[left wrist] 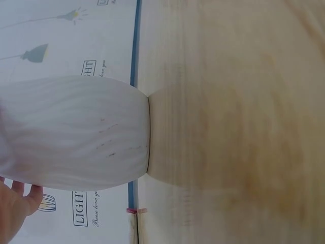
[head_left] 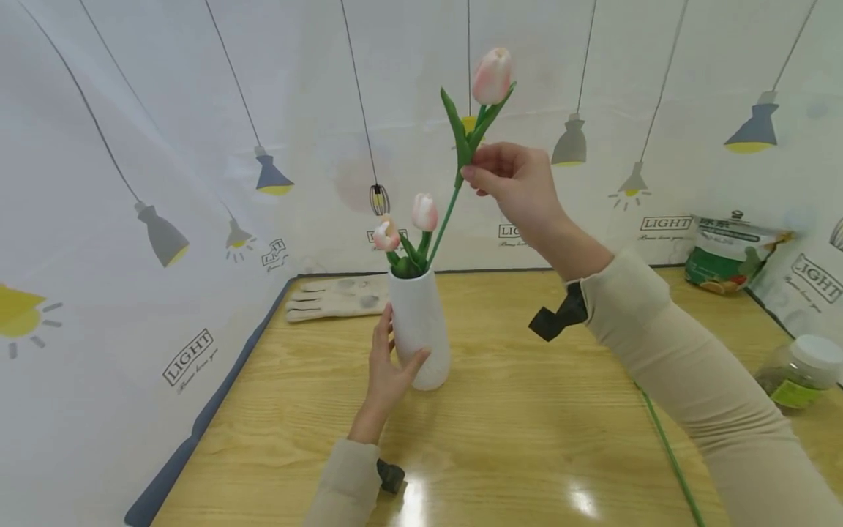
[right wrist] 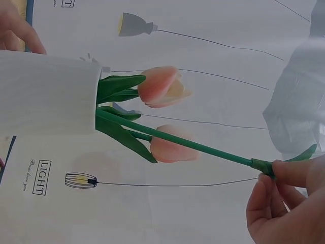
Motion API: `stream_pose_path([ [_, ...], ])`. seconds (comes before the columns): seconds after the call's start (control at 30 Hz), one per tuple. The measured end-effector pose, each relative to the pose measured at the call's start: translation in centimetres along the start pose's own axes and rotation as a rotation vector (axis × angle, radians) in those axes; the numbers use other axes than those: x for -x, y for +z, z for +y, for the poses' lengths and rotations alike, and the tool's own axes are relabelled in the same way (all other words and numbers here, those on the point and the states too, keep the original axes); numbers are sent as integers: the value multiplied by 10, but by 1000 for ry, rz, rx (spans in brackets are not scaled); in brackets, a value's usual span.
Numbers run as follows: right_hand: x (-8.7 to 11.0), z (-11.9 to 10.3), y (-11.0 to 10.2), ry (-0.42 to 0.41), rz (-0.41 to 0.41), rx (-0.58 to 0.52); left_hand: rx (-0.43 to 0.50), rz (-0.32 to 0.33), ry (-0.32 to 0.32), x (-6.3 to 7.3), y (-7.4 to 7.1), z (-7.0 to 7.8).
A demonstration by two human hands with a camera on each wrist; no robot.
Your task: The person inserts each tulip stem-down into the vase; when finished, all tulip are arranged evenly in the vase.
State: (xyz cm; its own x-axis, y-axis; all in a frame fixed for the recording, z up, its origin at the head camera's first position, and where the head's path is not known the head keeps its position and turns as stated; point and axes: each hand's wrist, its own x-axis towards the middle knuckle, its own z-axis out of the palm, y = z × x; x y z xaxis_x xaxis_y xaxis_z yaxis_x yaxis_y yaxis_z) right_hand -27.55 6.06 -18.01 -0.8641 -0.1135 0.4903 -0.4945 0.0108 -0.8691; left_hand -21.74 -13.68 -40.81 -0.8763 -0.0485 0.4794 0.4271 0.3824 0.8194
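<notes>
A white ribbed vase stands upright on the wooden table. My left hand grips its side, fingers round the left and thumb across the front. High to the right of the vase, my right hand pinches a pink-and-white tulip by the stem, just at its green leaves. That long stem slants down into the vase mouth, its lower end hidden inside. Two other pink tulips, one taller and one lower, stick out of the vase with their leaves.
Behind the vase lies a pale glove. A green-and-white pouch stands at the back right, with a white-lidded jar nearer. Another green stem lies partly under my right forearm. Lamp-printed sheeting surrounds the table.
</notes>
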Motion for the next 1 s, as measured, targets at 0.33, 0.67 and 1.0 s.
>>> stream_pose_path([
  [0.33, 3, 19, 8, 50, -45, 62, -25, 4, 18, 1, -1, 2],
  [0.67, 7, 33, 20, 97, -108, 124, -19, -8, -37, 2, -1, 3],
  [1.0, 12, 53, 30, 89, -249, 220, -20, -17, -28, 0, -1, 1],
])
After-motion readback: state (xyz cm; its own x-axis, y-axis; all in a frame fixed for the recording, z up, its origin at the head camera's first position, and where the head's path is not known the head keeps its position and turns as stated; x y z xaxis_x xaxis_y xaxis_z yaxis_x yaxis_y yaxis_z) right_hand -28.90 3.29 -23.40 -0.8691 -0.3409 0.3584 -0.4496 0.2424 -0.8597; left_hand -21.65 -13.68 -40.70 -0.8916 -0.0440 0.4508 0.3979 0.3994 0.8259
